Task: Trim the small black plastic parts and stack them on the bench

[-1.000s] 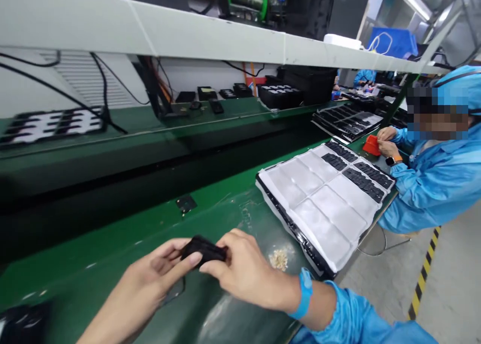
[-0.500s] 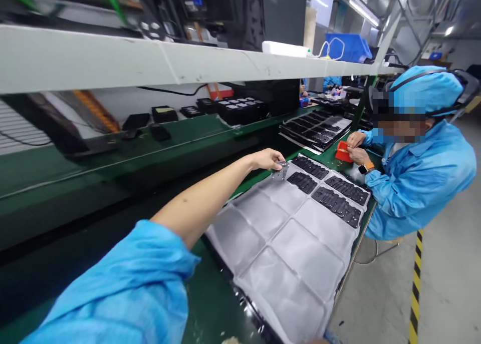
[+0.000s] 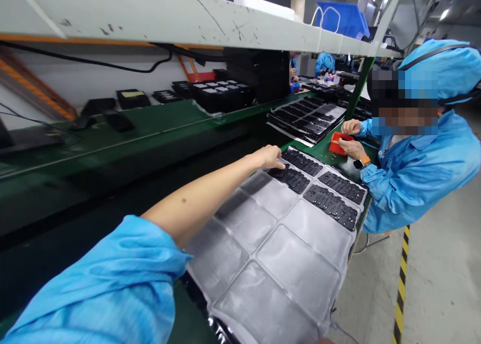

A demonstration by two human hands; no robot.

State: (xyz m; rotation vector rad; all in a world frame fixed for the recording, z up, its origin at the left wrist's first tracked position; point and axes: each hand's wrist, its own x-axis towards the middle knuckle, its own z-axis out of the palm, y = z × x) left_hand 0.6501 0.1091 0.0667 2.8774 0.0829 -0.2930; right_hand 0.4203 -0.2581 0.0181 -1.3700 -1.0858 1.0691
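Note:
My left hand reaches out to the far left part of a tray lined with greyish translucent film and divided into sections. Its thumb and fingers are closed on a thin flat black part, which lies at the near end of a row of similar parts. The fingertips partly cover that part. More rows of black parts fill the tray's far sections, overlapping one another. At the bottom edge only a sliver of my right hand shows; its fingers are out of sight.
A co-worker in blue sits at the tray's far right, both hands at a red box. Behind lies a stack of filled trays. A white shelf beam crosses above the green bench.
My left hand has lowered the black part from above the tray onto the end of the row. The part was tilted upright before and now lies down. The view has shifted slightly.

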